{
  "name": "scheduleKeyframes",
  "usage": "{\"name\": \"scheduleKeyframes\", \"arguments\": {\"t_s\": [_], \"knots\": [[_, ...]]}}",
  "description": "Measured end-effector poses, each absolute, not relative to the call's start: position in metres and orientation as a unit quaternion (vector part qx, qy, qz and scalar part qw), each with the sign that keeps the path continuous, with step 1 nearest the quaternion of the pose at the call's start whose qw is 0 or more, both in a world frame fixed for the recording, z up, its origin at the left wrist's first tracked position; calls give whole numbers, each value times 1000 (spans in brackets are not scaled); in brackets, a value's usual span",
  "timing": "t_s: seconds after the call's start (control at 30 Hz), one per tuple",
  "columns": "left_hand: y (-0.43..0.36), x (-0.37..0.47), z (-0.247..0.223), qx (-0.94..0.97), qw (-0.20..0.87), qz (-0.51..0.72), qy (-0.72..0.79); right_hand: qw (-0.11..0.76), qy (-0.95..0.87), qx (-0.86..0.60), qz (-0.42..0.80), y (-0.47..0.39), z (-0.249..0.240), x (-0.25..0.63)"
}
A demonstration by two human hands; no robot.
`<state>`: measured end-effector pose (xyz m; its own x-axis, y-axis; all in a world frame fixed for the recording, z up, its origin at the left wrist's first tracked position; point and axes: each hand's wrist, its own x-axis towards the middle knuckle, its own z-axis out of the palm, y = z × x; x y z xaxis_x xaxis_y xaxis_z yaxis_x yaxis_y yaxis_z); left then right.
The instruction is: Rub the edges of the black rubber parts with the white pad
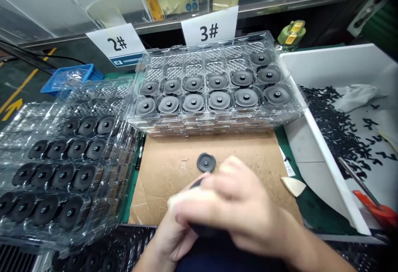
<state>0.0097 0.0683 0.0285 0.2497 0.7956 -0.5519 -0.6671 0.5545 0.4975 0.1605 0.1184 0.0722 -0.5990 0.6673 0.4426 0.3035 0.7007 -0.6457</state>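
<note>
My left hand is closed around a black part, mostly hidden by my fingers. Over it lies my right hand, its fingers curled and pressed together, smeared by motion. What the right fingers pinch is hidden. Just beyond my hands, a black round disc with a small raised centre lies flat on a sheet of brown cardboard.
Behind the cardboard stands a stack of clear blister trays with black discs in the pockets. More filled trays stand left. A white bin at right holds small black pieces, with a screwdriver and a pale wedge nearby.
</note>
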Motion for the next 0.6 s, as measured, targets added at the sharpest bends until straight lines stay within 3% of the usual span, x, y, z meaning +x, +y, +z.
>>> {"name": "scheduleKeyframes", "arguments": {"t_s": [0.17,0.47,0.6], "knots": [[70,7,29,58,857,434,271,322,-710,-545,308,123,32,192],[70,6,26,28,855,449,259,199,-683,-571,410,58,-49,197],[71,6,24,38,846,454,278,246,-641,-605,404,64,-41,201]]}}
